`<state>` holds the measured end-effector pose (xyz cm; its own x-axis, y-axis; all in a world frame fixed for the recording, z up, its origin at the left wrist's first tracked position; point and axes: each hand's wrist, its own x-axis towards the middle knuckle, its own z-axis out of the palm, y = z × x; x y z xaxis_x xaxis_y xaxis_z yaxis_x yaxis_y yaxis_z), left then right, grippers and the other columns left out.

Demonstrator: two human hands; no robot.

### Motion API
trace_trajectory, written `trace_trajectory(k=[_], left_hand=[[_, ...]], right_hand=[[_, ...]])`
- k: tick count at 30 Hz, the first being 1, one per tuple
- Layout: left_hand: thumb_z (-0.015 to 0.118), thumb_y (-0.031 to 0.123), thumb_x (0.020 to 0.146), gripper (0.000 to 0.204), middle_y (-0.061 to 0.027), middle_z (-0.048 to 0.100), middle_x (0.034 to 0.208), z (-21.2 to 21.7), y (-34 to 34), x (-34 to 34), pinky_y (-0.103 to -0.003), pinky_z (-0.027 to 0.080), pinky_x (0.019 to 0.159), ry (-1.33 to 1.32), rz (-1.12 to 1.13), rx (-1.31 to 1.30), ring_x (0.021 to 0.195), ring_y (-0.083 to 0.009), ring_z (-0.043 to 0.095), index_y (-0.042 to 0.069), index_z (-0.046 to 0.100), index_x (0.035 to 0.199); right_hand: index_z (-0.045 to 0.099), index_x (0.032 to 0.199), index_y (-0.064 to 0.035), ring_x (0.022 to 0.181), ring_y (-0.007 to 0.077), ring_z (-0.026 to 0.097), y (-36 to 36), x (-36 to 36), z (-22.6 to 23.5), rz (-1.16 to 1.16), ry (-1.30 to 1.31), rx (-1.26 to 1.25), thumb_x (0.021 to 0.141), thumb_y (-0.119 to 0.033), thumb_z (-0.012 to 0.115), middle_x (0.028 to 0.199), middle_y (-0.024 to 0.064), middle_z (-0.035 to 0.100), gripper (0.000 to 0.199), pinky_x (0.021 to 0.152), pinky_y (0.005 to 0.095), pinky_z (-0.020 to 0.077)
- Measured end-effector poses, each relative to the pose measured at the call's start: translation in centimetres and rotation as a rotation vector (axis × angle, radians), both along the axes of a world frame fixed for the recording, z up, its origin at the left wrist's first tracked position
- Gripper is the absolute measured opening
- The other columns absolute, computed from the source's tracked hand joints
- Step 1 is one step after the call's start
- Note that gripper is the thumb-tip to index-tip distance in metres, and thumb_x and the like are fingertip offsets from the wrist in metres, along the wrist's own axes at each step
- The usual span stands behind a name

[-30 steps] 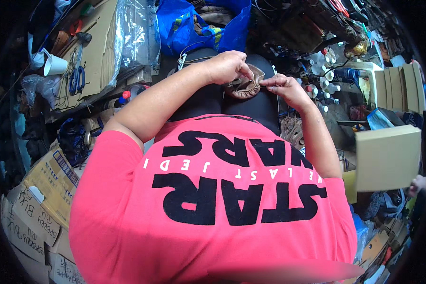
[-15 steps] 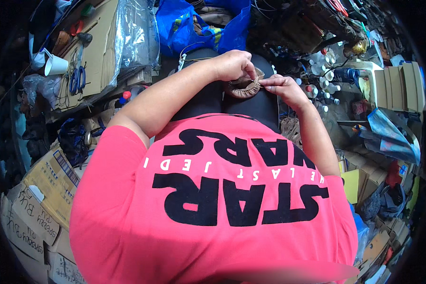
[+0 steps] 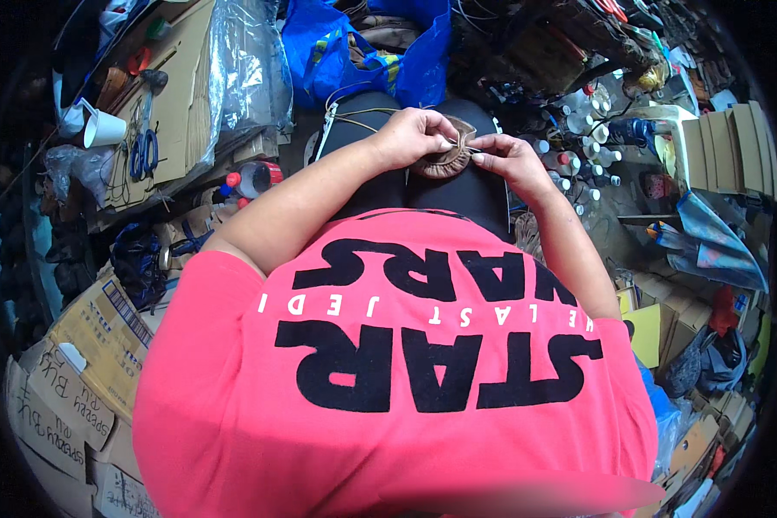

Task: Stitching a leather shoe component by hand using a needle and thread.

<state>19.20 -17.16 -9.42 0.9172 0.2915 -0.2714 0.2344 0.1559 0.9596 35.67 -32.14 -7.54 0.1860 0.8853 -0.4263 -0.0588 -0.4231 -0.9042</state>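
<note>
A brown moccasin upper [image 3: 440,166], with a rounded, pleated toe edge, rests on my dark-clad thighs. My left hand [image 3: 413,138] pinches at its inner edge from the left, thumb and fingertips together. From the right, my right hand [image 3: 511,162] grips the opposite side of the rim between thumb and forefinger. Whether a needle or thread is also in the fingertips is too small to tell. Thin tan cord [image 3: 352,114] loops over my left thigh beside the left hand.
Ahead stands a blue bag [image 3: 319,65] with brown pieces in it. To the left are cardboard sheets [image 3: 181,104], blue-handled scissors [image 3: 144,154] and a white cup [image 3: 105,128]. Several small bottles [image 3: 583,151] stand at the right, near stacked cardboard [image 3: 725,147].
My left hand has come down from above the upper to its edge, its fingers now lower and pinching. The right hand stays at the rim. More cord shows across the left thigh.
</note>
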Motion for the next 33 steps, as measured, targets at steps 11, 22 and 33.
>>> trace_trajectory(k=[11,22,33], left_hand=[[0.069,0.005,0.072,0.008,-0.0030,0.059,0.080,0.3,0.6,0.5,-0.027,0.045,0.073,-0.048,-0.037,0.272,0.078,-0.0119,0.056,0.003,0.064,0.078],[0.059,0.012,0.081,0.012,-0.0135,0.063,0.081,3.0,0.4,0.9,-0.035,0.047,0.068,0.071,-0.181,0.707,0.077,-0.0233,0.062,0.003,0.059,0.090],[0.056,0.016,0.083,0.013,-0.0183,0.061,0.078,3.7,-0.4,1.7,-0.041,0.047,0.066,0.030,-0.356,0.871,0.077,-0.0358,0.060,0.005,0.056,0.089]], right_hand=[[0.063,0.079,-0.0019,0.072,0.0071,0.052,0.7,0.1,0.2,0.040,-0.261,0.097,0.075,-0.010,0.071,0.078,-0.0004,0.060,0.012,0.068,0.0215,0.0424],[0.064,0.080,-0.0038,0.075,0.0097,0.046,-2.4,2.1,-1.1,0.043,-0.510,0.130,0.074,-0.019,0.071,0.081,-0.0003,0.047,0.018,0.069,0.0239,0.0395],[0.059,0.082,-0.0035,0.079,0.0239,0.054,-0.8,4.5,2.2,-0.048,-0.861,0.211,0.078,-0.015,0.062,0.087,0.0101,0.054,0.012,0.070,0.0334,0.0445]])
